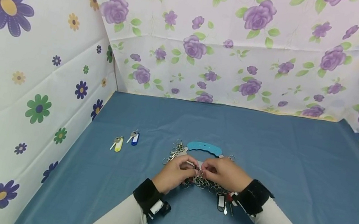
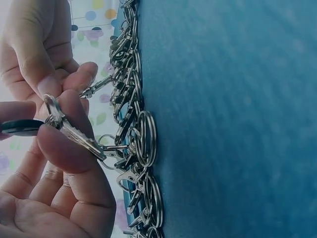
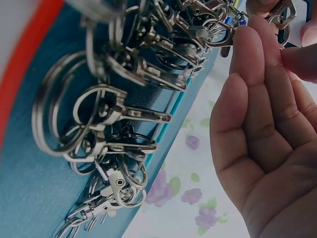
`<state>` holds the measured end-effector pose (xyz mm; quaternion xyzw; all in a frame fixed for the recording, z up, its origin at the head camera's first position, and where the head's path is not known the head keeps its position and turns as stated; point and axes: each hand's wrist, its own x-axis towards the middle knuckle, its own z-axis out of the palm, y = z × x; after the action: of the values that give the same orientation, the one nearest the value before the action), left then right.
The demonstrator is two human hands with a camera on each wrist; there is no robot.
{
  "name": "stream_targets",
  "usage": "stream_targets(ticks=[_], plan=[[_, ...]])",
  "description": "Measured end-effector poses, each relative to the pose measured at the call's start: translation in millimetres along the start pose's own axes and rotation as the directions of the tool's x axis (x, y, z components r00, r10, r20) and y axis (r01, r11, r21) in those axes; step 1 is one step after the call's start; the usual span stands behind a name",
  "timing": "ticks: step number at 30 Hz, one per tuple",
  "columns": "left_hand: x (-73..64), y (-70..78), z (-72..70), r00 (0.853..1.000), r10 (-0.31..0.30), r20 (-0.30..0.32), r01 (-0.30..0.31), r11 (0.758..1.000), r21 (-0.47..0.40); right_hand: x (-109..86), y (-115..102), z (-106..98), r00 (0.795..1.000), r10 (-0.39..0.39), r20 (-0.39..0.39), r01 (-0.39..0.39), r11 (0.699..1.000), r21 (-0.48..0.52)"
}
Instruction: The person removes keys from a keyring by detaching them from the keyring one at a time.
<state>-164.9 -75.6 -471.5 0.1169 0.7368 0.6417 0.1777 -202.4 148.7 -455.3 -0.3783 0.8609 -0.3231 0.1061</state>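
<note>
A large metal key-holder ring with a light-blue grip [image 1: 204, 147] lies on the cloth, hung with many small snap hooks and split rings [image 3: 106, 111]. My left hand [image 1: 176, 173] is at its near edge. Its thumb and finger pinch a silver key [image 2: 81, 139] on a small ring with a dark tag [image 2: 22, 127]. Close against it, my right hand [image 1: 226, 173] pinches a snap hook [image 2: 96, 87] from the bunch, its thumb by the key's ring. Whether hook and ring are linked is hidden by the fingers.
To the left lie a key with a yellow tag [image 1: 118, 144] and one with a blue tag [image 1: 135, 138]. A black-framed tag [image 1: 221, 202] with keys and a red tag [image 1: 230, 197] lie beside the right wrist. Flowered sheets [image 1: 194, 47] rise behind the blue cloth [image 1: 94, 197].
</note>
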Motion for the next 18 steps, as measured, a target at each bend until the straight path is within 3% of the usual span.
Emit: stream_targets(ticks=[9,18], plan=[[-1.5,0.6,1.2,0.999,0.049,0.013,-0.050,0.999,0.021,0.7,-1.4,2.6,1.000,0.001,-0.012,-0.002,0.999,-0.042],[0.3,-0.2,2.5,0.999,0.040,-0.008,-0.039,0.999,0.023,1.6,-1.6,6.0,0.999,0.005,-0.037,-0.009,0.995,-0.097]])
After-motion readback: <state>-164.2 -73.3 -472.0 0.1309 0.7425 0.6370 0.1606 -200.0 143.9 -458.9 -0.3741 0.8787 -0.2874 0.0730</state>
